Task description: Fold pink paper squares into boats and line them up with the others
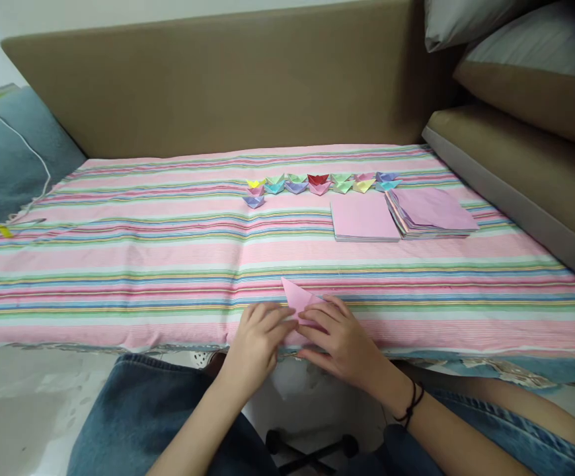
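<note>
A pink sheet of origami paper point(296, 295), folded to a pointed shape, lies at the front edge of the striped cloth. My left hand point(260, 334) grips its lower left side with bent fingers. Over its right part lies my right hand point(337, 337), fingers curled onto the paper and the fingertips close to those of the left. The lower part of the paper is mostly hidden by both hands. Farther back stand several small folded paper boats point(296, 188) in rows, in many colours.
Right of the middle lie a neat stack of pink square paper point(364, 219) and a looser stack of coloured sheets point(436, 210). Cushions point(530, 158) rise at the right, a brown backrest point(228, 86) behind. A white cable point(24, 142) runs down at the left.
</note>
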Demonstrator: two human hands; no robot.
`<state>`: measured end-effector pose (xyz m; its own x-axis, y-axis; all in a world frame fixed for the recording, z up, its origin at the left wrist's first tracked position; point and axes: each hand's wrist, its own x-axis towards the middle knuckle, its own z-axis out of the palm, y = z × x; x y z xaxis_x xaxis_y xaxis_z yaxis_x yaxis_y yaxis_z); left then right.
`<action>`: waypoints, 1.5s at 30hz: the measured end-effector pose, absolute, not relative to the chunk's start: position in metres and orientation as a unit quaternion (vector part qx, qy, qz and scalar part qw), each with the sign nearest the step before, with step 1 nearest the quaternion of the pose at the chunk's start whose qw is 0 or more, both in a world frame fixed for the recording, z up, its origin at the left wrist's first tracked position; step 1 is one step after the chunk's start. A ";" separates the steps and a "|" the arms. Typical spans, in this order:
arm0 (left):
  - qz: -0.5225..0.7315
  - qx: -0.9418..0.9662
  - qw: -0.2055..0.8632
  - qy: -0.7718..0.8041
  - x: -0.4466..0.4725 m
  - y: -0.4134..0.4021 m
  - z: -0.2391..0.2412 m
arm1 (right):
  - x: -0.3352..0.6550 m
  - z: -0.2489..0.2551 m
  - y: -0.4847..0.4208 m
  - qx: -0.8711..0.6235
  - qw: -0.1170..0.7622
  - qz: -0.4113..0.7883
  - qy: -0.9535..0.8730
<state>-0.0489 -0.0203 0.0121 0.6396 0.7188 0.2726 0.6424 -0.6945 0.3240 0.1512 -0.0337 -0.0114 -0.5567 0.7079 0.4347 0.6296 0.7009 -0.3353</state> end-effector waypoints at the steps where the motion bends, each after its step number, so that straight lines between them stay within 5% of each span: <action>1: 0.192 0.907 0.085 0.366 -0.051 -0.025 0.009 | 0.151 -0.011 -0.034 -0.381 0.279 0.068 -0.879; 15: 0.066 0.880 -0.126 0.453 -0.051 -0.014 -0.006 | 0.149 -0.013 -0.037 -0.381 0.288 0.062 -0.876; 30: 0.108 0.846 -0.113 0.510 -0.044 0.014 0.011 | 0.150 -0.012 -0.037 -0.389 0.277 0.080 -0.875; 37: 0.201 0.919 0.028 0.339 -0.038 -0.017 -0.008 | 0.160 -0.010 -0.036 -0.388 0.247 0.126 -0.879; 45: 0.212 0.919 0.002 0.331 -0.031 -0.019 -0.014 | 0.199 -0.016 -0.037 -0.388 0.251 0.116 -0.879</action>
<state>-0.0314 -0.0188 -0.0144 0.6908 0.6102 0.3879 0.6082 -0.7805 0.1447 0.1990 -0.0367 -0.0164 -0.5725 0.7405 0.3519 0.6244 0.6720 -0.3982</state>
